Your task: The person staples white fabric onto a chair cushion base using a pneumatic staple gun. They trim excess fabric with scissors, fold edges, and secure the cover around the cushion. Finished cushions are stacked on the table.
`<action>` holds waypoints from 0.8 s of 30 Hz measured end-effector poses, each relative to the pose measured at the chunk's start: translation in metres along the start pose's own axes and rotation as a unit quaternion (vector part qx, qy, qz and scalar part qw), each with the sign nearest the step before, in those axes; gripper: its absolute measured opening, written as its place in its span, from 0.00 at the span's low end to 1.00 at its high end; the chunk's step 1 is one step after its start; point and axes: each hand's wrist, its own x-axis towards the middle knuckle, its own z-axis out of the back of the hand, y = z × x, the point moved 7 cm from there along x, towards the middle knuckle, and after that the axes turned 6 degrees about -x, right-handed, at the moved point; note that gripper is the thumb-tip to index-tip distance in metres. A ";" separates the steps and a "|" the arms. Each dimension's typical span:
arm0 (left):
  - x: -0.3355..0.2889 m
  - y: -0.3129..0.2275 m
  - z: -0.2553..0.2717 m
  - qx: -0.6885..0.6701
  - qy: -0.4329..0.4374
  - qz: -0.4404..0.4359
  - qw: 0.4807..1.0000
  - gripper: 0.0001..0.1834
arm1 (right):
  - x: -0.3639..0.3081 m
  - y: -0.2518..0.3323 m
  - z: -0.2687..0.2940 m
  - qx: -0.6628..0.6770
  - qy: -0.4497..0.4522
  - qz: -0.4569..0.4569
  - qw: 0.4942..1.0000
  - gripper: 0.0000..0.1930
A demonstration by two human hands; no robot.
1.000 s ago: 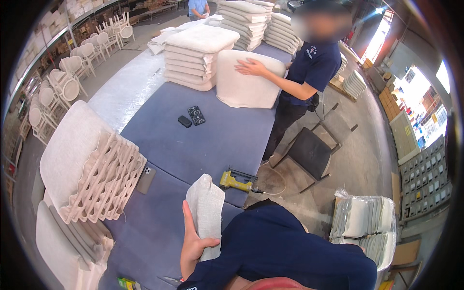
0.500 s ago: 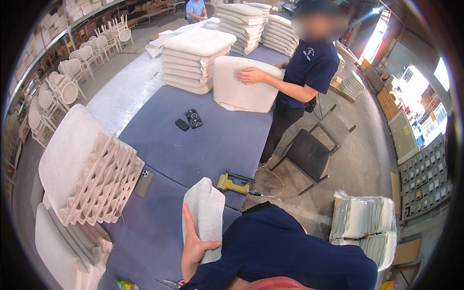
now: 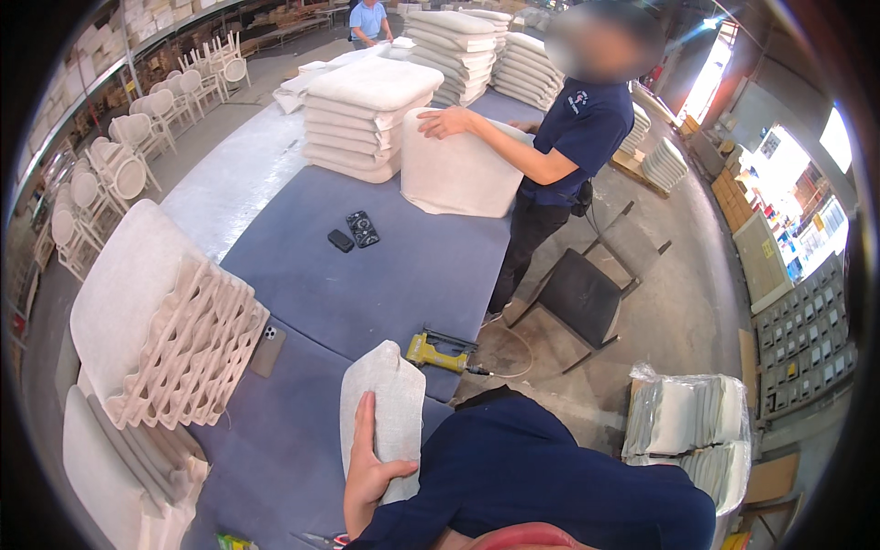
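My left hand [image 3: 374,467] grips a light beige upholstered chair pad [image 3: 387,412], its fingers along the fabric face and its thumb across it. The pad stands tilted up against my navy shirt, narrow from this angle. My right hand is out of sight, hidden behind my body or the pad. Just beyond the pad, a yellow staple gun [image 3: 438,351] with an air hose lies on the blue-grey table [image 3: 367,293]. Scissors [image 3: 325,539] with red handles lie at the near edge, partly cut off.
Left are stacked wavy-edged cushions [image 3: 188,339], more pads [image 3: 110,458] and a phone [image 3: 268,351]. A co-worker [image 3: 587,128] across the table holds a large pad [image 3: 463,174] beside a cushion stack [image 3: 367,119]. Two small black items [image 3: 362,229] lie mid-table. A dark chair [image 3: 579,298] stands right.
The pad in my left hand has turned slightly, showing more of its face. The co-worker's hand has slid up to the top edge of the large pad.
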 end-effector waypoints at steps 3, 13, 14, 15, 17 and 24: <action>0.002 0.007 0.001 0.004 0.004 -0.010 1.000 0.81 | 0.001 0.000 0.001 0.002 -0.003 -0.002 1.000 0.17; 0.001 0.003 -0.002 0.003 0.008 -0.011 1.000 0.81 | -0.002 0.007 -0.002 0.005 -0.002 0.001 1.000 0.17; 0.000 0.000 -0.003 -0.001 0.007 -0.008 1.000 0.80 | -0.002 0.008 -0.003 0.006 -0.001 0.002 1.000 0.17; -0.001 -0.002 -0.004 -0.004 0.007 -0.006 1.000 0.80 | -0.002 0.009 -0.003 0.007 -0.001 0.001 1.000 0.17; -0.003 -0.003 -0.003 0.015 0.010 -0.002 1.000 0.79 | -0.003 0.011 -0.004 0.007 -0.001 0.003 1.000 0.17; -0.004 -0.002 0.002 0.066 0.039 -0.027 0.997 0.78 | -0.003 0.013 -0.004 0.011 -0.004 0.002 1.000 0.17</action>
